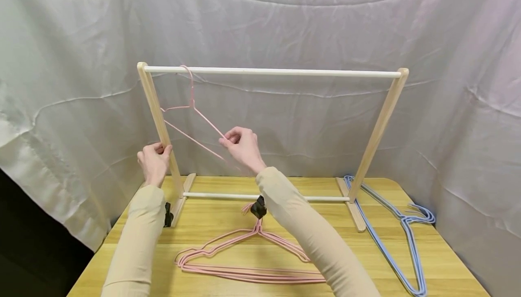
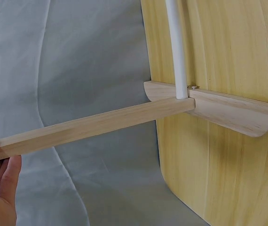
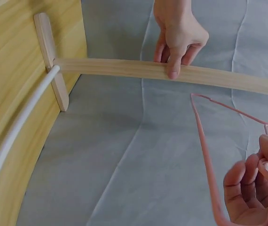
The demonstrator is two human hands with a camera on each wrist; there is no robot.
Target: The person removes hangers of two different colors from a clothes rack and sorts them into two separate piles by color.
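A pink hanger hangs by its hook over the white top rail of a wooden rack, near the rail's left end. My right hand pinches the hanger's right shoulder between thumb and fingers; the right wrist view shows the pink wire running out from that grip. My left hand grips the rack's left upright about halfway up, thumb on one side and fingers on the other, as the wooden bar in the left wrist view also shows.
Several pink hangers lie stacked on the wooden table in front of the rack. Blue hangers lie at the right, partly behind the rack's right foot. A white lower bar joins the feet. Grey curtain surrounds the table.
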